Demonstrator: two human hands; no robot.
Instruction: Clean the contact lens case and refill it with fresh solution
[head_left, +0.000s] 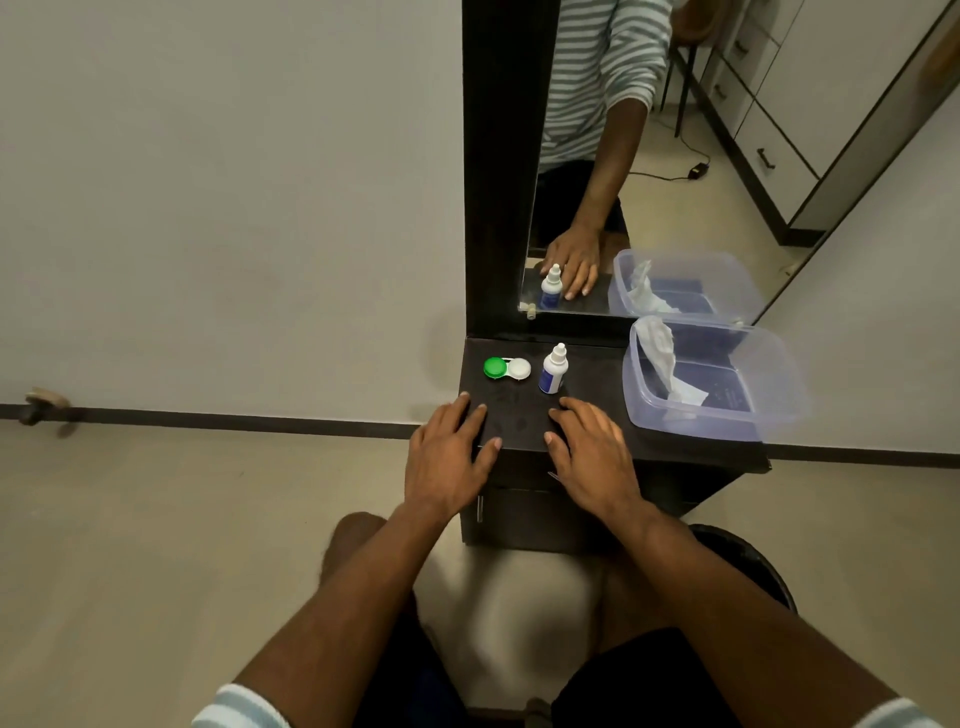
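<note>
A contact lens case (507, 368) with one green cap and one white cap lies capped at the back left of a small dark table (597, 374). Just right of it a small white solution bottle (553, 369) with a blue label stands upright, its cap on. My left hand (449, 444) rests flat on the table's front left edge, fingers spread, holding nothing. My right hand (592, 447) lies flat at the front middle, just in front of the bottle and apart from it, also empty.
A clear plastic tub (769, 400) holding a crumpled tissue (665, 358) sits on the table's right side. A mirror (649, 156) in a dark frame rises behind the table. A drawer handle (479, 508) shows below the tabletop. Floor lies to the left.
</note>
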